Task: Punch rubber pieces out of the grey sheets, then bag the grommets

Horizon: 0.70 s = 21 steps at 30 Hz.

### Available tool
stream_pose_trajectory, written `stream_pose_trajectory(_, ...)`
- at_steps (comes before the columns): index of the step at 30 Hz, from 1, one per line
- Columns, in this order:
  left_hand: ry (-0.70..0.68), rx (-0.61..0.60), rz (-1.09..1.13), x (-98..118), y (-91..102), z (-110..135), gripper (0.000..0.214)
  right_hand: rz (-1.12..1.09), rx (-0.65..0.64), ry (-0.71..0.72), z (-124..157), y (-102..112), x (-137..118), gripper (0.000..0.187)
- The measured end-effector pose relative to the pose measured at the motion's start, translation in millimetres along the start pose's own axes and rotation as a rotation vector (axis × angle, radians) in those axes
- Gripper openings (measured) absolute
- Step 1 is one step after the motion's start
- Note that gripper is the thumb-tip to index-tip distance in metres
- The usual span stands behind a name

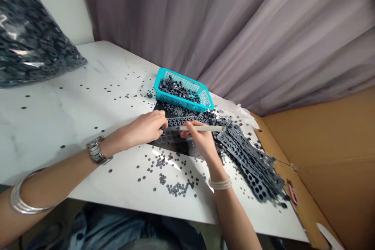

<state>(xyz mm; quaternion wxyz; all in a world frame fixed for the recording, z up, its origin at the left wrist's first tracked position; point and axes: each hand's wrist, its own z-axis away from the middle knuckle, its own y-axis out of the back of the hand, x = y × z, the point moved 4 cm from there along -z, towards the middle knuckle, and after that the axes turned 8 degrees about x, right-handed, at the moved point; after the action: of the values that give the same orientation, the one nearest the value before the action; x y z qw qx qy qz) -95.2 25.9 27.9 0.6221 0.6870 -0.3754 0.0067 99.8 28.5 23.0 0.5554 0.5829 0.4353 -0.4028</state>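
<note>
A dark grey strip punched with rows of round holes lies on a black mat in the middle of the table. The curled fingers of my left hand grip the left end of the strip, thumb below and index above. My right hand pinches a white, stick-shaped tool over the strip. The tool's tip points left, and its exact kind is unclear. Small black discs are scattered in front of both hands.
Behind the strip stands a turquoise basket of small black pieces. Punched-out sheets are piled at right, beside cardboard and a pink-handled tool. A large clear bag of black pieces is at far left.
</note>
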Motion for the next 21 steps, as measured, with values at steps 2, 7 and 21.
stream_pose_trajectory(2,-0.013,0.01,-0.026,2.2,-1.4,0.9,0.021,0.047,-0.065,0.02,7.6,-19.0,-1.1,0.034)
stream_pose_trajectory(7,-0.027,0.01,-0.084,4.7,-4.0,1.5,0.018,0.157,-0.078,0.098,12.8,-31.3,4.8,0.035)
stream_pose_trajectory(21,-0.042,0.033,-0.263,17.3,-6.6,0.3,0.015,0.333,-0.056,0.188,16.4,-38.1,-6.8,0.033)
